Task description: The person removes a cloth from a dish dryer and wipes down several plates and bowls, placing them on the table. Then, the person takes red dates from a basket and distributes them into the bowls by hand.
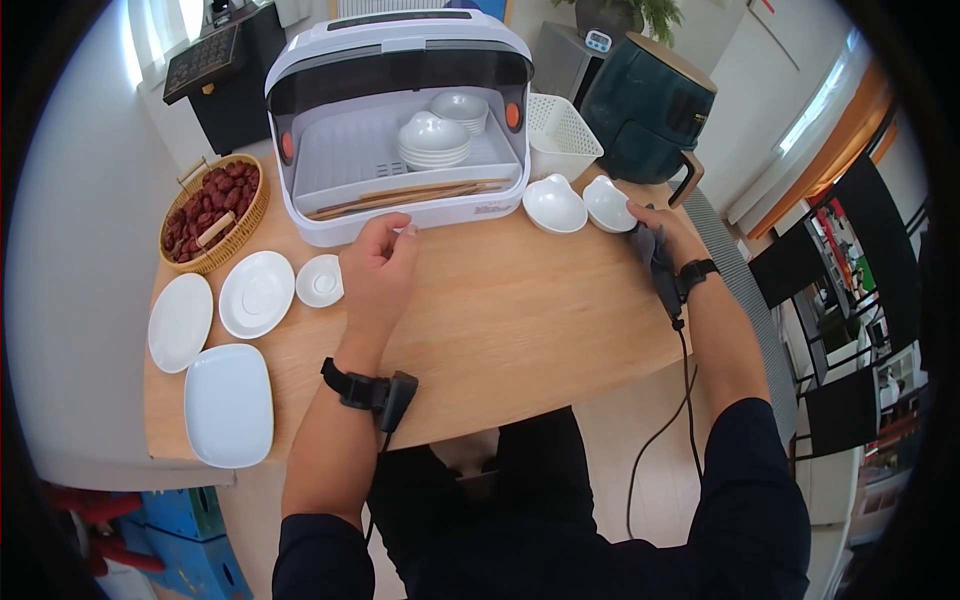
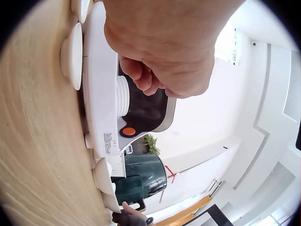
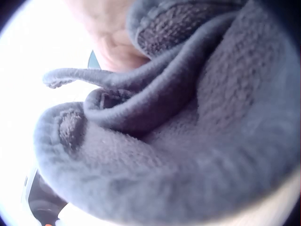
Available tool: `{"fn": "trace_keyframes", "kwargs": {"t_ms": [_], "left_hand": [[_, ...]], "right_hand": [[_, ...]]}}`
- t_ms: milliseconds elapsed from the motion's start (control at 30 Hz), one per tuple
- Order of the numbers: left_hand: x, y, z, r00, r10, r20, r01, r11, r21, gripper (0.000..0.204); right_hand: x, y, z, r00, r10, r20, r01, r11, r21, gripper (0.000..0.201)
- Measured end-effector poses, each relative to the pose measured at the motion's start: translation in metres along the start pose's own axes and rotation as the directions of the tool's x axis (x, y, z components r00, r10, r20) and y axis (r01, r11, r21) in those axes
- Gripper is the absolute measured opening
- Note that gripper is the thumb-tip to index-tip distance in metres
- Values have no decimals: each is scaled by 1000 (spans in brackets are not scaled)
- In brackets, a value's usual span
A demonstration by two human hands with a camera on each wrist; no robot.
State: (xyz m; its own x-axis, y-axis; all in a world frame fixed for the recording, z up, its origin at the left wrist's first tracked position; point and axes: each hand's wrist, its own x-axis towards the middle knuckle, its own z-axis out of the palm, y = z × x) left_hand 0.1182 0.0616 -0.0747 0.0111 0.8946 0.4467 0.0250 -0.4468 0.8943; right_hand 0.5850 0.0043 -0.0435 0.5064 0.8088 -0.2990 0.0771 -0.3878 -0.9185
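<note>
My right hand (image 1: 672, 232) grips a grey cloth (image 1: 656, 268), which hangs below the palm and fills most of the right wrist view (image 3: 188, 155). Its fingertips lie right at the rim of a small white bowl (image 1: 608, 206). A second white bowl (image 1: 554, 205) stands to the left of that one. My left hand (image 1: 380, 270) is over the table with fingers loosely curled, holding nothing that shows. Beside it lies a small white saucer (image 1: 318, 281). Behind it stands a white dish cabinet (image 1: 400, 222), lid raised, with stacked bowls (image 1: 434, 140) and wooden chopsticks (image 1: 400, 198) inside.
White plates (image 1: 257, 294) and a squarish plate (image 1: 229, 405) lie at the table's left. A wicker basket (image 1: 258, 205) of dark red dates stands behind them. Back right are a white perforated basket (image 1: 560, 135) and a dark green air fryer (image 1: 645, 110). Cables trail from both wrists.
</note>
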Motion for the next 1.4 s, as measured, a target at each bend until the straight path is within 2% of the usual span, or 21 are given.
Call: {"fn": "trace_keyframes", "kwargs": {"t_ms": [67,100,167,267,367,533,567,633,767,833,867,900,967,1000,1033,1067,1100,1167,1300,1367,1400], "left_hand": [[1,1,1,999,-16,-47,14,999,-49,13],[1,3,0,998,-16,-61,13,999,-47,13],[1,8,2,996,6,-87,-11,998,-61,12],[-2,8,5,990,102,-95,-100,995,27,10],[-1,8,2,985,148,-94,-139,986,97,8],[1,-4,1,977,181,-113,-162,974,157,5],[2,-4,0,980,173,-96,-154,971,183,4],[1,-4,-1,979,180,-98,-159,969,189,3],[2,-2,2,967,228,-114,-208,964,167,3],[1,-4,1,971,215,-100,-199,968,154,5],[1,-2,1,975,204,-86,-191,972,140,8],[0,0,1,975,204,-84,-191,971,141,8],[2,6,-5,991,-134,10,134,990,-52,23],[5,7,-7,991,-132,1,132,990,-50,23],[10,7,-10,960,-275,48,275,904,-327,36],[14,8,-12,910,-392,134,394,722,-568,50],[17,9,-14,909,-397,126,394,724,-566,50],[18,13,-20,927,-188,326,371,312,-875,66],[21,7,-24,936,-189,298,347,332,-877,62],[23,4,-25,941,-203,272,333,393,-857,60],[23,4,-25,945,-213,247,319,446,-836,59]], "right_hand": [[14,2,-16,969,-210,-129,126,872,-474,60],[1,-9,-4,969,-217,-117,136,867,-479,60],[-41,-34,20,826,-545,-144,274,611,-742,56],[-83,-78,88,748,-658,88,544,532,-649,43],[-97,-113,161,516,-786,341,752,224,-620,30],[-55,-139,256,476,-706,524,778,62,-625,37],[-48,-143,266,467,-706,533,786,56,-616,37],[-35,-147,281,664,-499,556,684,107,-721,37],[-28,-143,282,663,-577,476,649,128,-750,38],[-26,-141,278,682,-590,432,672,272,-689,36],[-31,-141,276,683,-589,432,671,273,-689,36],[-36,-140,273,640,-655,402,699,279,-658,35],[-57,-138,266,589,-719,369,730,278,-624,33],[-77,-132,264,507,-788,350,783,250,-570,30],[-98,-124,264,421,-847,324,830,216,-514,27],[-119,-115,264,376,-865,334,879,218,-424,26],[-136,-103,265,333,-880,338,918,221,-331,26],[-157,-76,272,95,-914,395,980,15,-199,31],[-175,-61,270,115,-829,547,989,44,-141,37],[-174,-68,252,413,-645,643,828,560,31,35],[-171,-70,250,416,-646,640,824,565,35,35]]}}
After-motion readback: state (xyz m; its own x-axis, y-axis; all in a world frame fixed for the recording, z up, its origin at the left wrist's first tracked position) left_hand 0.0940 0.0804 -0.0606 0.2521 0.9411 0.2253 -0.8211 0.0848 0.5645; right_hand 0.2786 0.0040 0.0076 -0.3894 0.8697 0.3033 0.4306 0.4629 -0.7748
